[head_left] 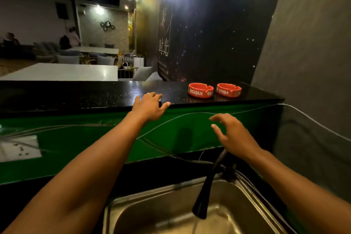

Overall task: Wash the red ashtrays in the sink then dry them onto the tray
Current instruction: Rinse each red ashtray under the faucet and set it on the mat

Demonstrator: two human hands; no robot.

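Two red ashtrays with white lettering stand side by side on the raised black counter [95, 95], one at the left [200, 90] and one at the right [228, 90]. My left hand [150, 106] rests at the counter's front edge, fingers spread, empty, a short way left of the ashtrays. My right hand [233, 135] hovers lower, below the ashtrays, open with curled fingers and holding nothing. Below, the steel sink [144, 203] lies under a black faucet [207, 186] with water running from its spout. No tray is in view.
A green panel [76, 146] with thin cables draped across it fronts the counter. A grey wall [313, 81] closes the right side. A white sheet [19, 148] lies at the left. Tables, chairs and seated people fill the room beyond.
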